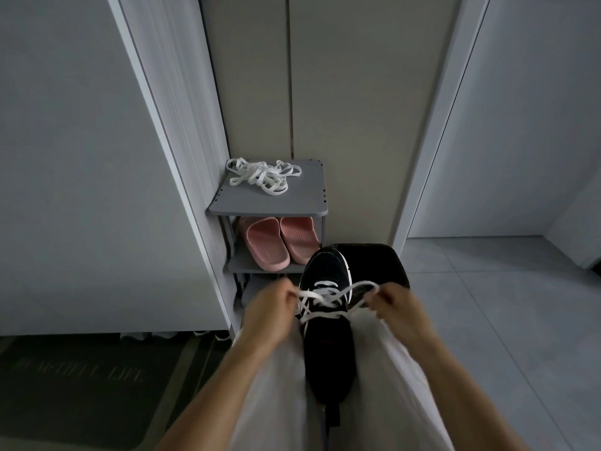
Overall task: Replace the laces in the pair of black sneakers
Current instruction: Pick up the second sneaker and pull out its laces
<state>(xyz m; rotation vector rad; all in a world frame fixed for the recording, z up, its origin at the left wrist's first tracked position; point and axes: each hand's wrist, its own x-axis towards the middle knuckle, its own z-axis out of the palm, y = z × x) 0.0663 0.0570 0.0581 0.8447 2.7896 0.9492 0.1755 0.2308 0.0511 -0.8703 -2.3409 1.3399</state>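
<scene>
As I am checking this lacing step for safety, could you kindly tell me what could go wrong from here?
The black sneaker with white trim rests ungripped on the lap; a hard tug could slide it off. The left hand and right hand pull the flat white lace sideways, so its ends may finish uneven. The tangled pile of white laces atop the grey shoe rack may knot when lifted.

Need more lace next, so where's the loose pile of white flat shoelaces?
Head view: the white flat shoelaces lie on the grey shoe rack's top shelf, left of centre, above the pink rubber slippers.
</scene>
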